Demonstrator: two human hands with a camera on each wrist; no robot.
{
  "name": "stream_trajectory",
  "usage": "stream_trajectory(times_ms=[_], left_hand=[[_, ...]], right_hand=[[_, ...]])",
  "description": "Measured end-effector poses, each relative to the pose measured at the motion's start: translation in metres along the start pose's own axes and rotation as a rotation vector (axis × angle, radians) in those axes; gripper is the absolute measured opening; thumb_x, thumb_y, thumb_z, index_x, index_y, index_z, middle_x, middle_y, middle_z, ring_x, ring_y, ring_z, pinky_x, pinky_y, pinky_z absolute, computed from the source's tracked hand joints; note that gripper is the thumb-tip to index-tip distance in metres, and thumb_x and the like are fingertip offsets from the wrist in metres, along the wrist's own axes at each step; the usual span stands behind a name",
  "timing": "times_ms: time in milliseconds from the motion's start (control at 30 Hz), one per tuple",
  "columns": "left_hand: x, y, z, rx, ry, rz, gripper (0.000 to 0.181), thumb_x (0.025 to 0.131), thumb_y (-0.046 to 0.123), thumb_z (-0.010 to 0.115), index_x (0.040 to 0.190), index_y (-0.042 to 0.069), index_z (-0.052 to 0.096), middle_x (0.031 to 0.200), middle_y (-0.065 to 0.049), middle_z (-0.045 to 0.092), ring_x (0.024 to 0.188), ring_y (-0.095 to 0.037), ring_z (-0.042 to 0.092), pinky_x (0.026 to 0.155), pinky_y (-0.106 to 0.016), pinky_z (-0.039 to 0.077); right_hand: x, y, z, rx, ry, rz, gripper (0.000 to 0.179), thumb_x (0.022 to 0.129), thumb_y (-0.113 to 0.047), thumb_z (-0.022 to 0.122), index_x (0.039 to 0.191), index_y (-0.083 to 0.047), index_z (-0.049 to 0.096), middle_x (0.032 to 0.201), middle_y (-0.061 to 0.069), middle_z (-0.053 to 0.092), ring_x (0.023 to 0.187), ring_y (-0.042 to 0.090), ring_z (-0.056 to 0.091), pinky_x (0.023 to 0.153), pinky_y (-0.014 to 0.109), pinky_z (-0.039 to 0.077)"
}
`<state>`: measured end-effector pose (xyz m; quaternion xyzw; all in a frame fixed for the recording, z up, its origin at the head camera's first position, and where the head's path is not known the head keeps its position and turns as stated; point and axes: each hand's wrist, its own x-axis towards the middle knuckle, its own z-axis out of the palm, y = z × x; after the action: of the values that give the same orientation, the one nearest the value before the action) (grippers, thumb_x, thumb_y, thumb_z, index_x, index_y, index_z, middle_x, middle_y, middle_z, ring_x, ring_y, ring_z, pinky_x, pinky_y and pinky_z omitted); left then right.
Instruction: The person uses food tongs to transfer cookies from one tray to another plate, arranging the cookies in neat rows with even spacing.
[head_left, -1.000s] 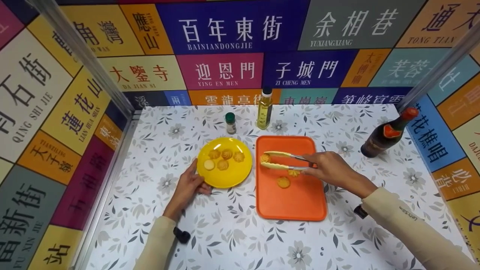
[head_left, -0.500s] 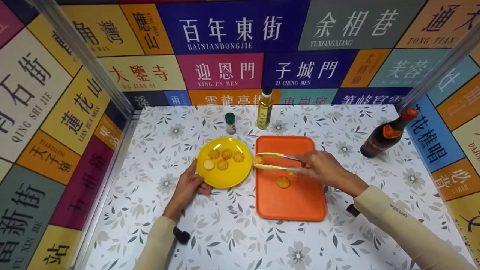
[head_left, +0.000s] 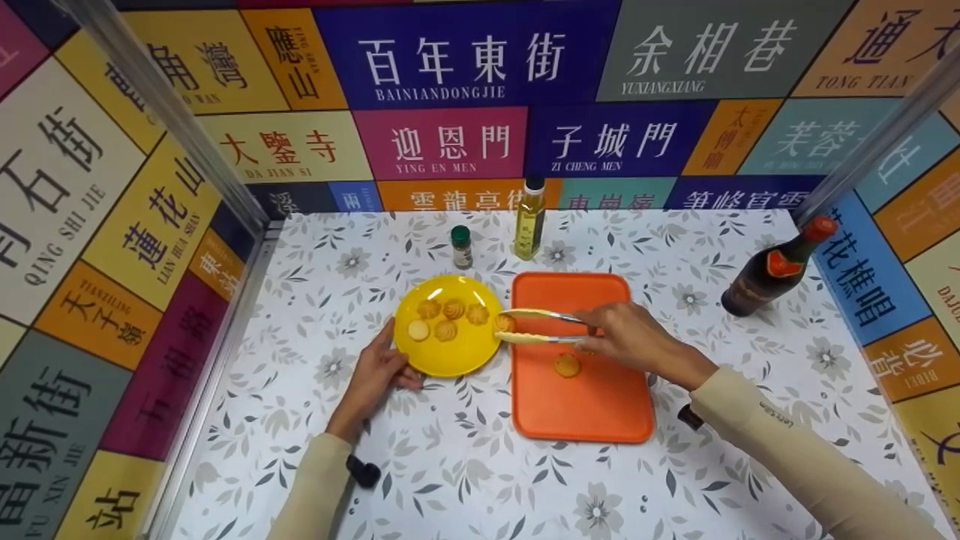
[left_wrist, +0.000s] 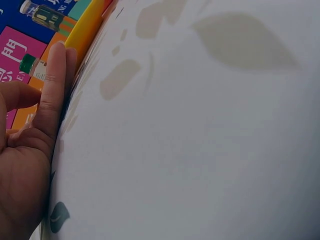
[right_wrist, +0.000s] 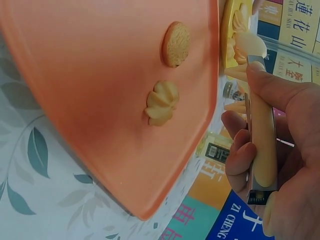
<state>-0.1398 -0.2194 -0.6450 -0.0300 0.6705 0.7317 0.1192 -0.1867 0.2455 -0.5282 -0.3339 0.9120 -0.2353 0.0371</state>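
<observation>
My right hand point(head_left: 634, 337) holds a pair of tongs point(right_wrist: 263, 142) with yellow tips. Between those tips a swirled cookie point(head_left: 504, 323) is pinched, over the right rim of the yellow plate point(head_left: 457, 360). Several cookies point(head_left: 454, 308) lie on the plate, one of them pale side up. At the plate's lower left rim rests my left hand point(head_left: 381, 367); in the left wrist view its fingers point(left_wrist: 52, 85) extend along the table towards the plate. A round cookie point(right_wrist: 177, 44) and a fluted cookie point(right_wrist: 162, 103) lie on the orange tray point(head_left: 581, 409), the fluted one mostly hidden in the head view.
Behind the plate stand a small green-capped jar point(head_left: 461, 247) and a bottle of yellow oil point(head_left: 529, 221). A dark bottle with a red cap point(head_left: 776, 266) stands at the right. Printed panels point(head_left: 442, 142) wall the floral-covered table point(head_left: 480, 480) at the back and sides.
My right hand has moved left with the tongs, bringing the pinched cookie from above the tray to the plate's right rim. The left hand and the plate have stayed in place.
</observation>
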Motion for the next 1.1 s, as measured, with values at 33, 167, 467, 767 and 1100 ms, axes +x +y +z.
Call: stream_trajectory(times_ms=[33, 167, 467, 767, 1100], left_hand=[[0.000, 0.000, 0.000, 0.005, 0.003, -0.003, 0.080, 0.110, -0.001, 0.055, 0.179, 0.019, 0.018, 0.089, -0.030, 0.075, 0.071, -0.035, 0.079, 0.072, -0.047, 0.071], [-0.001, 0.000, 0.000, 0.006, 0.007, -0.007, 0.080, 0.110, -0.001, 0.055, 0.179, 0.020, 0.019, 0.090, -0.031, 0.075, 0.072, -0.035, 0.079, 0.073, -0.048, 0.071], [0.000, -0.001, 0.000, -0.038, -0.020, 0.019, 0.080, 0.110, -0.004, 0.054, 0.178, 0.015, 0.017, 0.091, -0.032, 0.074, 0.071, -0.034, 0.079, 0.072, -0.046, 0.071], [0.000, 0.000, 0.000, -0.019, -0.007, 0.014, 0.079, 0.110, -0.002, 0.055, 0.178, 0.018, 0.019, 0.090, -0.032, 0.074, 0.070, -0.033, 0.079, 0.071, -0.046, 0.071], [-0.001, -0.002, 0.000, -0.017, -0.014, 0.027, 0.079, 0.111, -0.002, 0.054, 0.178, 0.019, 0.020, 0.090, -0.033, 0.074, 0.070, -0.034, 0.078, 0.071, -0.048, 0.071]], right_hand=[[0.001, -0.001, 0.001, 0.002, 0.000, -0.003, 0.041, 0.094, -0.025, 0.091, 0.130, -0.008, 0.080, 0.084, -0.002, 0.074, 0.068, 0.011, 0.059, 0.057, 0.028, 0.048], [0.004, -0.002, 0.005, 0.007, 0.008, -0.015, 0.037, 0.093, -0.025, 0.092, 0.125, -0.009, 0.081, 0.080, -0.004, 0.072, 0.066, 0.009, 0.057, 0.055, 0.026, 0.047], [0.011, -0.006, 0.008, 0.016, -0.021, -0.013, 0.030, 0.095, -0.026, 0.090, 0.119, -0.012, 0.079, 0.078, -0.005, 0.067, 0.067, 0.011, 0.057, 0.057, 0.026, 0.046], [0.020, -0.009, 0.015, -0.029, -0.012, -0.053, 0.025, 0.094, -0.027, 0.091, 0.108, -0.013, 0.076, 0.073, -0.004, 0.059, 0.062, 0.011, 0.050, 0.054, 0.027, 0.042], [0.029, -0.015, 0.018, -0.019, -0.068, -0.023, 0.023, 0.099, -0.031, 0.086, 0.108, -0.014, 0.075, 0.074, -0.005, 0.058, 0.065, 0.013, 0.051, 0.058, 0.029, 0.045]])
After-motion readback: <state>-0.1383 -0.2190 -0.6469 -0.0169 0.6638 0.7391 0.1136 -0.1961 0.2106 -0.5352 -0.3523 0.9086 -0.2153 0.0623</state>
